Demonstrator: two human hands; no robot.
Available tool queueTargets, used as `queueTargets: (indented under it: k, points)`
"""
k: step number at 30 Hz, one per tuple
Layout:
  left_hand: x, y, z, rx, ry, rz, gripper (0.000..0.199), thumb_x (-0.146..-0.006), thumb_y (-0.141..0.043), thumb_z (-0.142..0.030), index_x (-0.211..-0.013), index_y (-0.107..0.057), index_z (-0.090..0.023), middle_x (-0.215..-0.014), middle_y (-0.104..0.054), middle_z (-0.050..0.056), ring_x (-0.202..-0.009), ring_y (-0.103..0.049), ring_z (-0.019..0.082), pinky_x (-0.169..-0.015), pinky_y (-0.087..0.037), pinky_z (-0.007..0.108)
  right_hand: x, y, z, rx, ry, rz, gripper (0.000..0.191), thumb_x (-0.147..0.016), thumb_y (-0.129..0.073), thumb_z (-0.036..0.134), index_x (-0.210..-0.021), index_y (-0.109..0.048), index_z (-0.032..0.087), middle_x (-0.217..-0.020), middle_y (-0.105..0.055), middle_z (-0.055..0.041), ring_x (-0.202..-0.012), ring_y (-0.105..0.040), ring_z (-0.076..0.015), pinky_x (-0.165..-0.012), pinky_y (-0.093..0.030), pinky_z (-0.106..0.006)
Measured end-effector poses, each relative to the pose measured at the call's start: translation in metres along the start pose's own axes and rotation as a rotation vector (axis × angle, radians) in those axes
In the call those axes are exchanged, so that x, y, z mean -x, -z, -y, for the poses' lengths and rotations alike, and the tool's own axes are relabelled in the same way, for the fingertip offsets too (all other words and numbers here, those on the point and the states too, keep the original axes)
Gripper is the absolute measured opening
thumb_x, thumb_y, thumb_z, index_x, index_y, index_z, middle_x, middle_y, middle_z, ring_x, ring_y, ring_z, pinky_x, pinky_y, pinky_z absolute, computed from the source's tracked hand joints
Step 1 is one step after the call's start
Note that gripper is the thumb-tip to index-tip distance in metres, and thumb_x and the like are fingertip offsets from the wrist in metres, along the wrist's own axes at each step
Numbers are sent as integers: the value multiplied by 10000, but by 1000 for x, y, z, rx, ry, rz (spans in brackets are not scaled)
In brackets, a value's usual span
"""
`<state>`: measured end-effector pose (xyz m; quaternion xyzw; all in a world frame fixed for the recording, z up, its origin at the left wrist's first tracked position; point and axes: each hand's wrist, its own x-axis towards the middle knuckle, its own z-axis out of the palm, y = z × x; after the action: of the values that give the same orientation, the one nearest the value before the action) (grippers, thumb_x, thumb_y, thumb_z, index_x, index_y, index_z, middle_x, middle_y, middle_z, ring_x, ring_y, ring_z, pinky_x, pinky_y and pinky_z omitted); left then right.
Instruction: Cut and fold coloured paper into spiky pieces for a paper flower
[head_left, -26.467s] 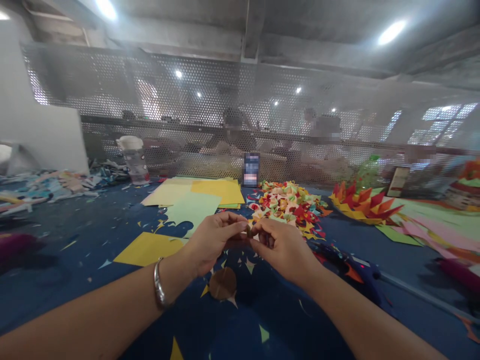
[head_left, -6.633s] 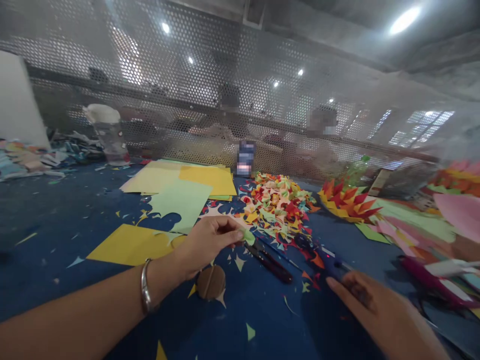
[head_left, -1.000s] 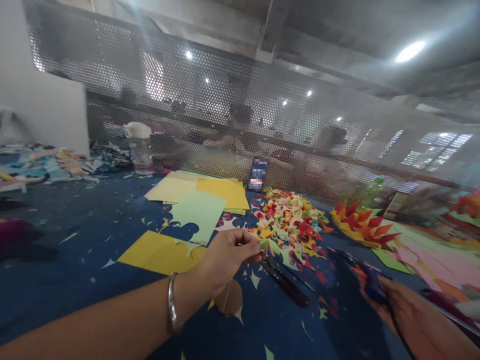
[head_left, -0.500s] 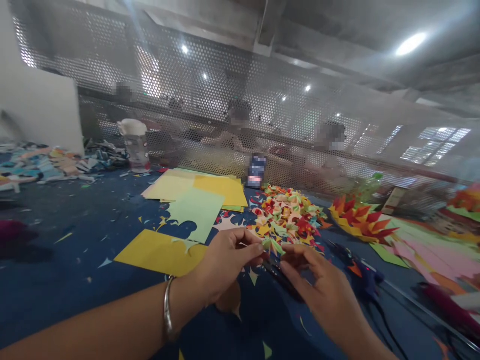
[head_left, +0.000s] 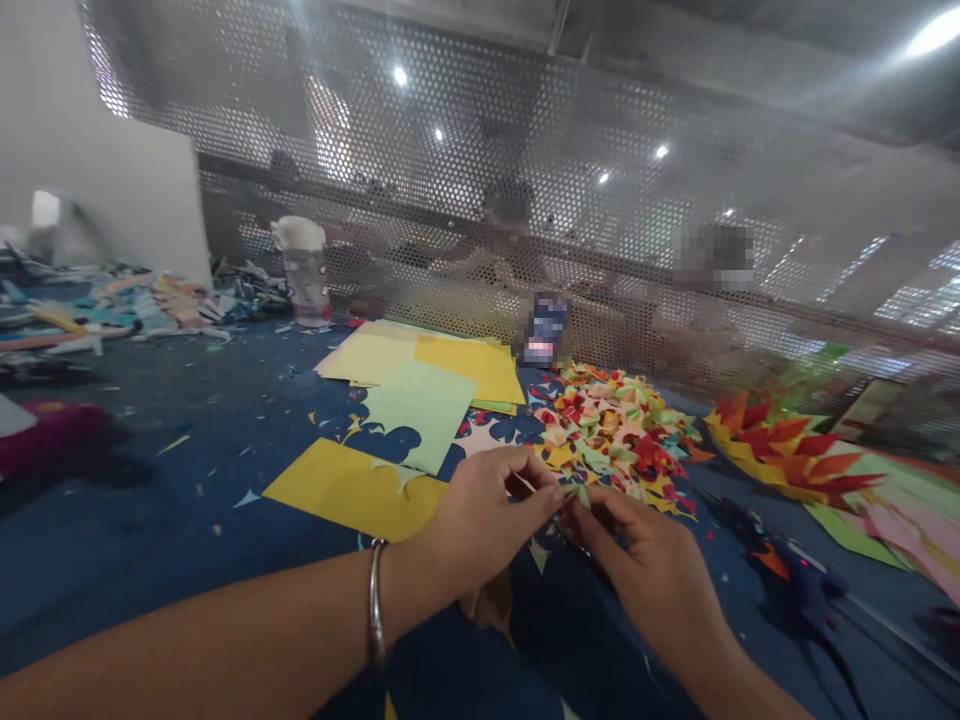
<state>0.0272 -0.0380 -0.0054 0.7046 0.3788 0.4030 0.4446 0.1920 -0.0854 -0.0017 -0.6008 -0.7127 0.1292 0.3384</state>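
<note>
My left hand (head_left: 504, 515), with a silver bangle at the wrist, pinches a small folded piece of light green paper (head_left: 576, 492). From the other side my right hand (head_left: 652, 560) closes on the same piece, fingertips nearly touching the left ones. A dark, slim object lies beneath the right fingers; its kind and whether it is held are unclear. Just behind the hands spreads a heap of small colourful paper pieces (head_left: 615, 425). Left of them are a yellow sheet (head_left: 337, 490) and a light green sheet with scalloped cut-outs (head_left: 435, 405).
A glue gun (head_left: 802, 580) with a cord lies at right, near a red and yellow paper flower (head_left: 795, 450). A phone (head_left: 546, 330) leans against the perforated screen (head_left: 420, 200). A white-lidded cup (head_left: 304, 270) and paper scraps (head_left: 150, 305) stand left. People are behind the screen.
The view has swung right-to-left, so everything sits further right in the picture. My right fingers have closed in on the green piece, which now shows less between the hands.
</note>
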Motion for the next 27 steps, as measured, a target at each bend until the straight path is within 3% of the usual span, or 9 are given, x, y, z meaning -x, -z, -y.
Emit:
queueTargets:
  k: [3, 9, 12, 15, 18, 23, 27]
  points:
    - [-1, 3, 0, -62, -46, -49, 154, -779, -548, -320, -742, -608, -183, -680, -636, 7, -594, -570, 116, -531, -420, 220, -1, -2, -4, -2, -16, 20, 274, -890, -446, 358, -701, -566, 201, -593, -568, 18, -557, -517, -143, -521, -361, -225]
    - [-1, 0, 3, 48, -100, 120, 220, -828, -506, -342, -742, -610, -168, -665, -612, 8, -589, -553, 105, -547, -421, 222, 2, 1, -9, -25, 19, 110, 196, -849, -453, 182, -684, -558, 200, -570, -542, 36, -534, -501, -125, -508, -338, -220]
    - [-3, -1, 8, 29, -74, 120, 178, -762, -602, -337, -802, -610, -163, -702, -613, 5, -608, -541, 106, -559, -429, 219, 4, -1, -12, -74, 27, 147, 211, -873, -441, 222, -696, -555, 198, -585, -536, 34, -533, -490, -122, -505, -345, -221]
    - [-5, -1, 11, -9, -37, 139, 265, -722, -647, -363, -896, -609, -165, -767, -625, 12, -657, -553, 120, -588, -439, 227, 5, -4, -15, -115, 38, 170, 238, -894, -425, 266, -695, -534, 194, -598, -526, 30, -539, -489, -119, -511, -361, -223]
    - [-5, -1, 10, -30, -58, 169, 196, -752, -611, -347, -828, -617, -167, -726, -614, -3, -629, -531, 104, -583, -420, 213, 5, -6, -16, -169, 45, 194, 249, -902, -423, 291, -698, -527, 193, -595, -522, 28, -535, -493, -116, -501, -375, -219]
    - [-4, 1, 3, -126, -74, 86, 179, -759, -596, -348, -769, -594, -170, -689, -597, -11, -620, -522, 107, -561, -401, 211, 7, -4, -13, -345, -2, 242, 237, -894, -439, 364, -793, -572, 195, -664, -582, 14, -511, -525, -107, -468, -422, -206]
    - [-5, -1, 5, -119, -93, 93, 175, -769, -583, -346, -759, -577, -171, -661, -582, -17, -591, -515, 103, -543, -404, 210, 7, -2, -11, -357, -19, 203, 216, -870, -485, 353, -763, -577, 189, -619, -575, 21, -470, -505, -93, -435, -403, -189]
